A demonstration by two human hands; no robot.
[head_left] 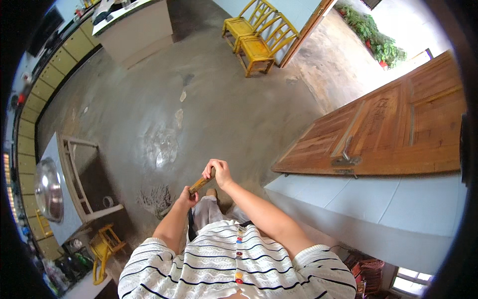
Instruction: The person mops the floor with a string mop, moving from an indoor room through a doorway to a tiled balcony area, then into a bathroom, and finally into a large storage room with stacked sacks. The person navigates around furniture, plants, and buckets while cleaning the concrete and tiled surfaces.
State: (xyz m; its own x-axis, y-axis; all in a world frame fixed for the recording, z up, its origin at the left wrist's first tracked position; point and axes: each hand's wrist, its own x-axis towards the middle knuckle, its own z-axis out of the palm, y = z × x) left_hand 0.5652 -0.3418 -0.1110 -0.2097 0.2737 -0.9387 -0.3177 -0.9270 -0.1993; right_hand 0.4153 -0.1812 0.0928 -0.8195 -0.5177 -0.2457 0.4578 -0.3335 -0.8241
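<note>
Head view: the grey mop head (155, 198) lies on the floor (224, 114), left of the grip; the left hand (186, 196) clasps the wooden handle (200, 185), which slants rightward into the right hand (221, 173), fingers curled around it.

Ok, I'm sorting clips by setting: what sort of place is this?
Probably a home's kitchen or living area: yellowish cabinets line one side, two yellow chairs stand together, and green plants show outside, past a wooden door.

Mop (155, 197): wd. handle (200, 185) tilted, gry strands (151, 200) on flr (239, 109).
</note>
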